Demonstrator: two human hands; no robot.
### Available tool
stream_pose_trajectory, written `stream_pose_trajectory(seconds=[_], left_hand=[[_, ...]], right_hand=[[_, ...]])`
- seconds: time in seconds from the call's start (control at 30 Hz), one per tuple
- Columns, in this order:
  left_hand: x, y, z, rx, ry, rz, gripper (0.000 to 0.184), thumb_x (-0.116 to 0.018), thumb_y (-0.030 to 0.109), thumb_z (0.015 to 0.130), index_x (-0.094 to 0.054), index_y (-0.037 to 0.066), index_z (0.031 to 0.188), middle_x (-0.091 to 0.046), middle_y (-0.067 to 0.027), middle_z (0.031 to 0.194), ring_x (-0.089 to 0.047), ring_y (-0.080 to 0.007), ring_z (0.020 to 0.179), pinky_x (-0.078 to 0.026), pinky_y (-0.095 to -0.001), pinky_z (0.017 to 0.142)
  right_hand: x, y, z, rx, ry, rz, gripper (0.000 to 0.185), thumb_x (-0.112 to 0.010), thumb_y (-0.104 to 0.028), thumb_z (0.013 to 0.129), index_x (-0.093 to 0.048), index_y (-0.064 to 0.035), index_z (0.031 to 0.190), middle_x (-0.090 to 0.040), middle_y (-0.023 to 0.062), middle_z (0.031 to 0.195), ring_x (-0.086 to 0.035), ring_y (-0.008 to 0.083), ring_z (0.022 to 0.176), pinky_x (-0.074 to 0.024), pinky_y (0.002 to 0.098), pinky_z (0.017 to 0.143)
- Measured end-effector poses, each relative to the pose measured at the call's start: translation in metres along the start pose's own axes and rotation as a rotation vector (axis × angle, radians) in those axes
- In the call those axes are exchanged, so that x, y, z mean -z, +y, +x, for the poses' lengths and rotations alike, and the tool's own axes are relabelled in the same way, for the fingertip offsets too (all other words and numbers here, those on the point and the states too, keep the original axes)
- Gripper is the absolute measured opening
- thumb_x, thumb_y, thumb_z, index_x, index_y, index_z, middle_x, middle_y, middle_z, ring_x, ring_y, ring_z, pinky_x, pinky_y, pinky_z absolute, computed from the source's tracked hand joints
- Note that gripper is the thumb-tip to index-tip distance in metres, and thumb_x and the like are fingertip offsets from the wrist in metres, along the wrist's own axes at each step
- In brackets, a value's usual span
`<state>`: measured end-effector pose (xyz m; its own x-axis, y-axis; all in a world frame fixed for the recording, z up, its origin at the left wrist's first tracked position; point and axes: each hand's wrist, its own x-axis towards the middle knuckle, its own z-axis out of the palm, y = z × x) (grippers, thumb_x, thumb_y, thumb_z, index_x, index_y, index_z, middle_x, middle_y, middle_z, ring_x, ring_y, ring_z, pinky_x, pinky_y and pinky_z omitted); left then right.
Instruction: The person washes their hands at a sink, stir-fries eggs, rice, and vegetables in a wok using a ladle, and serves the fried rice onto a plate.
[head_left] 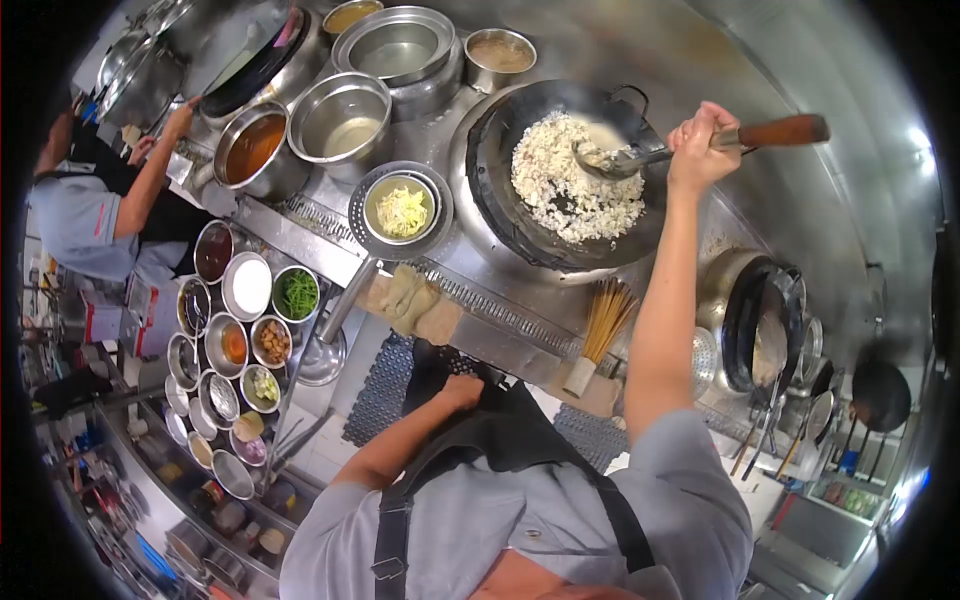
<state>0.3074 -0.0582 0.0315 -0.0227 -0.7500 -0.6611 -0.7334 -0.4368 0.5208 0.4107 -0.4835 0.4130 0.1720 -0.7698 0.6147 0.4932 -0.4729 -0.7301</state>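
Note:
My right hand (700, 145) is closed around the handle of a metal wok ladle (765, 133) with a wooden grip end. The ladle's bowl rests in fried rice (560, 185), pale and loose with small bits in it. The rice lies in a large dark wok (490, 200) on the stove, and the ladle covers part of it. Low in front of my dark apron (520, 435), my left hand (460, 392) is curled closed. Whatever it may hold is hidden.
Left of the wok, a bowl of shredded egg or cabbage (402, 212) sits on a perforated strainer (360, 215). Metal pots (340, 125) stand behind. A bamboo brush (600, 330) lies at the front edge. Seasoning bowls (246, 287) cluster left, near another person (90, 225).

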Motion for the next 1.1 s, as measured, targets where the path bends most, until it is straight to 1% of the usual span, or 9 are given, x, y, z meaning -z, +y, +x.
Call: stream_pose_trajectory(seconds=[0.13,0.27,0.4,0.5,0.7,0.8,0.9,1.0,1.1], left_hand=[[-0.073,0.021,0.062,-0.169,0.226,0.044,0.044,-0.048,0.017,0.093,-0.052,0.001,0.133,-0.051,-0.0180,0.142,-0.052,-0.0342,0.129,-0.049,-0.0535,0.094],[-0.098,0.045,0.077,-0.270,0.326,0.190,0.054,-0.042,0.019,0.095,-0.037,0.002,0.147,-0.043,-0.0146,0.149,-0.046,-0.0307,0.134,-0.045,-0.0543,0.099],[-0.115,0.052,0.087,-0.266,0.376,0.210,0.055,-0.042,0.019,0.096,-0.037,0.002,0.148,-0.043,-0.0138,0.149,-0.042,-0.0293,0.138,-0.041,-0.0553,0.104],[-0.097,0.059,0.084,-0.182,0.185,0.151,0.056,-0.045,0.020,0.096,-0.035,0.003,0.149,-0.035,-0.0127,0.156,-0.034,-0.0299,0.144,-0.033,-0.0566,0.112],[-0.069,0.065,0.085,-0.047,-0.072,-0.167,0.050,-0.061,0.024,0.087,-0.055,0.003,0.132,-0.057,-0.0200,0.133,-0.054,-0.0357,0.127,-0.043,-0.0471,0.105],[-0.016,0.034,0.045,-0.345,-0.097,-0.333,0.040,-0.066,0.030,0.086,-0.068,-0.001,0.111,-0.069,-0.0235,0.106,-0.065,-0.0392,0.105,-0.050,-0.0456,0.091],[0.102,0.008,-0.060,-0.252,0.017,-1.007,0.038,-0.065,0.027,0.093,-0.064,0.000,0.120,-0.070,-0.0094,0.099,-0.066,-0.0155,0.087,-0.054,-0.0303,0.074],[0.188,-0.032,-0.103,-0.123,0.489,-1.386,0.046,-0.067,0.018,0.091,-0.053,0.000,0.132,-0.071,-0.0116,0.106,-0.070,-0.0220,0.092,-0.056,-0.0323,0.076],[0.231,-0.122,-0.064,0.071,1.075,-1.411,0.053,-0.060,0.006,0.088,-0.041,-0.011,0.135,-0.064,-0.0117,0.083,-0.071,-0.0239,0.076,-0.055,-0.0293,0.062]], right_hand=[[0.007,0.058,0.002,-0.355,-0.383,-0.110,0.004,-0.056,-0.001,0.091,-0.059,0.0012,0.093,-0.047,0.0014,0.056,-0.042,0.0080,0.041,-0.0319,0.0268,0.036],[-0.023,0.016,0.023,-0.196,-0.352,-0.027,0.003,-0.058,-0.002,0.090,-0.060,-0.0011,0.092,-0.050,0.0021,0.057,-0.046,0.0096,0.042,-0.0343,0.0267,0.037],[-0.019,0.102,0.012,0.009,-0.361,-0.152,0.008,-0.060,-0.003,0.090,-0.064,-0.0012,0.084,-0.055,0.0009,0.058,-0.048,0.0099,0.042,-0.0400,0.0268,0.041],[-0.039,0.058,0.000,-0.293,-0.614,-0.261,0.010,-0.060,-0.004,0.090,-0.067,-0.0011,0.084,-0.058,-0.0005,0.061,-0.052,0.0065,0.048,-0.0404,0.0239,0.046],[-0.002,0.008,-0.097,-0.173,-0.483,-0.037,0.008,-0.058,-0.003,0.091,-0.066,-0.0026,0.091,-0.058,-0.0014,0.064,-0.053,0.0056,0.055,-0.0385,0.0221,0.051],[0.014,0.046,-0.059,-0.014,-0.474,-0.315,0.011,-0.055,0.003,0.090,-0.062,0.0024,0.098,-0.053,-0.0012,0.062,-0.050,0.0062,0.050,-0.0389,0.0233,0.044],[0.019,-0.002,-0.039,-0.073,-0.298,-0.176,0.012,-0.055,-0.002,0.091,-0.067,-0.0041,0.094,-0.056,-0.0012,0.064,-0.050,0.0061,0.052,-0.0388,0.0216,0.049],[0.032,0.012,-0.042,-0.042,-0.080,-0.126,0.012,-0.054,-0.001,0.092,-0.066,-0.0026,0.092,-0.054,-0.0010,0.061,-0.049,0.0062,0.051,-0.0381,0.0209,0.046],[0.052,0.041,-0.055,-0.292,-0.340,0.019,0.011,-0.059,-0.009,0.095,-0.063,-0.0007,0.088,-0.053,0.0012,0.061,-0.049,0.0079,0.049,-0.0394,0.0251,0.045]])
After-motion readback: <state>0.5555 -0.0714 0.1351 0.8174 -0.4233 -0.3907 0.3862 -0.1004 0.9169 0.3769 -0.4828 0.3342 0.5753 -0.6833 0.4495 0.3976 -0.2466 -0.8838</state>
